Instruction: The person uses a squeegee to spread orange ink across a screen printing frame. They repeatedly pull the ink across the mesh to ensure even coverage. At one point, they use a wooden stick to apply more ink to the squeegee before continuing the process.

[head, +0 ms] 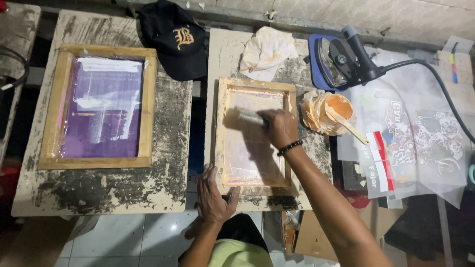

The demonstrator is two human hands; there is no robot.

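1. My right hand [280,127] is clenched around a squeegee [241,117], which lies across the upper part of the mesh inside a small wooden screen-printing frame [292,129]; the squeegee is blurred.
2. My left hand [213,195] grasps nothing: it lies flat, fingers spread, pressing the frame's near left corner against the board.
3. The frame sits on a worn, ink-stained printing board [221,54] directly ahead of me, with a beaded bracelet [290,147] on my right wrist.
4. Just right of the frame stands a tub of orange ink [337,106] with a stirring stick [351,129] leaning in it.
5. A stained rag [266,51] lies at the board's far end.
6. On the left board rests a larger wooden frame with a purple screen [101,108], well apart from my hands.
7. A black cap [174,38] lies between the two boards' far ends.
8. A heat gun [346,58] and printed transfer sheets [420,138] lie to the right.
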